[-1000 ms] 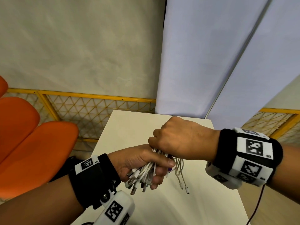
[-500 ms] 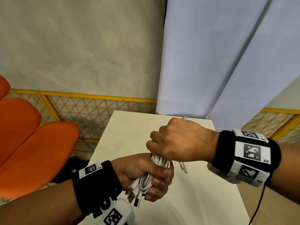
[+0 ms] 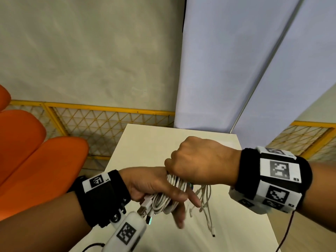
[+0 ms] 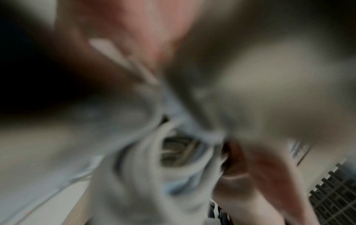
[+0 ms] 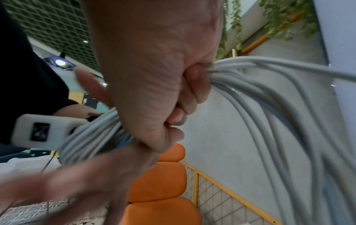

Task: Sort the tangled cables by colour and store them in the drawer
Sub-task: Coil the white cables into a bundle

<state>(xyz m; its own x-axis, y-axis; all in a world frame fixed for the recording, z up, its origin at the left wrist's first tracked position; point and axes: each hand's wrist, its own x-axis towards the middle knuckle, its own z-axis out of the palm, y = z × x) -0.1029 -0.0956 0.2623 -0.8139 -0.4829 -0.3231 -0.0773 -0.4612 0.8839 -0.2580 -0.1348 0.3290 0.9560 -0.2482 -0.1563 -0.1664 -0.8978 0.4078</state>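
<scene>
Now, hand by hand:

Right hand: your right hand [image 3: 201, 160] is a tight fist above the tabletop [image 3: 145, 140], knuckles up; in the right wrist view its fingers [image 5: 189, 94] are curled fully round the white cables [image 3: 177, 184], with no gap between them.

Left hand: your left hand [image 3: 154, 186] sits just below and touching the right. Its fingers [image 3: 179, 213] are stretched out and slightly spread, pointing down towards the tabletop, blurred in the head view. The thumb lies over the top of the bundle. Whether the left fingers press the cables from beneath, you cannot tell; the left wrist view is too smeared to read.

Cables: the white bundle runs from inside your right fist down across your left palm. It is looped, held in the air, off the tabletop.

Plug ends: several USB plugs [image 3: 145, 209] stick out of the bundle beside your left wrist.

Loose ends: thin cable tails [image 3: 207, 206] hang below your right fist, to the right of the left fingers, the longest ending in a small connector near the tabletop.

Surroundings: orange seats [image 3: 36, 160] stand left of the tabletop, a yellow mesh fence [image 3: 101, 122] behind it.
</scene>
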